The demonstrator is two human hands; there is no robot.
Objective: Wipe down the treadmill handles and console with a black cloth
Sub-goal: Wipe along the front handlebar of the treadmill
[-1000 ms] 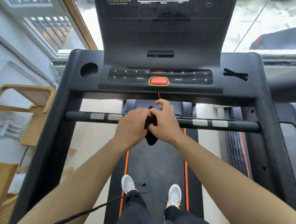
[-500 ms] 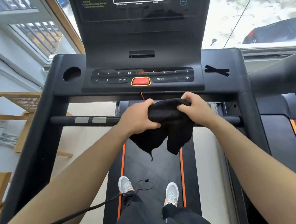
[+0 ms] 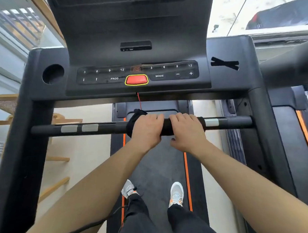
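Around the handlebar (image 3: pixel 114 128) — black cloth (image 3: pixel 165 128) (wrapped snugly).

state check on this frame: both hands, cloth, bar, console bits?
black cloth, wrapped round the handle bar, under both hands.
left hand, grips cloth and bar, fingers curled over the top.
right hand, grips cloth and bar beside the left.
handle bar, middle covered by cloth, ends bare.
red stop button, untouched.
red cord, hangs from under the console.
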